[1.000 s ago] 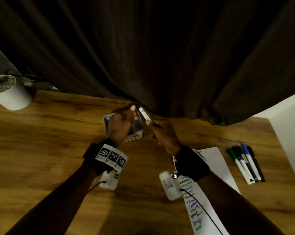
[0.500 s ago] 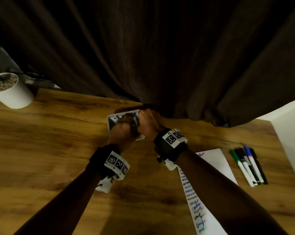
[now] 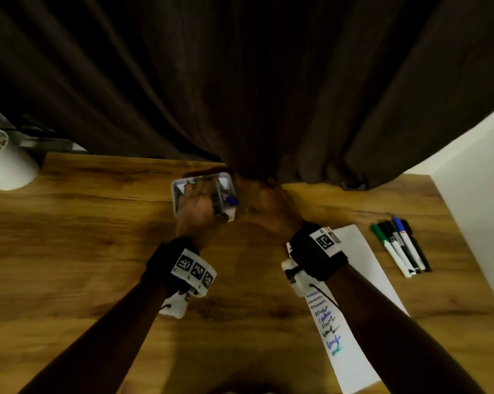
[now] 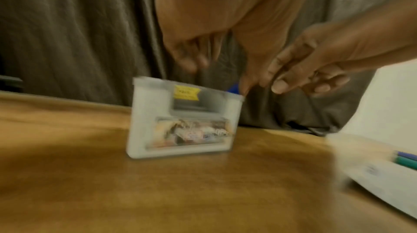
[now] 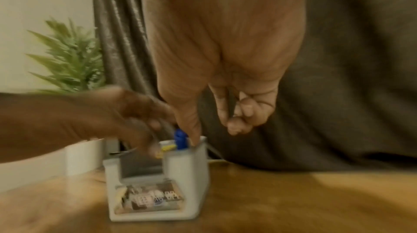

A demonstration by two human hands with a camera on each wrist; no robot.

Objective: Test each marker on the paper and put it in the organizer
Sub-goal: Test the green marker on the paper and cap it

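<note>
Head view high above the table (image 3: 69,251), facing down and forward, both wrist views low, close, sharing the organizer (image 4: 182,121).

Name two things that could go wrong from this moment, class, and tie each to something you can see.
The organizer looks light, and both the left hand and right hand crowd its rim, so it might tip. The blue-capped marker stands proud of its slot; a withdrawing finger could perhaps catch it.
</note>
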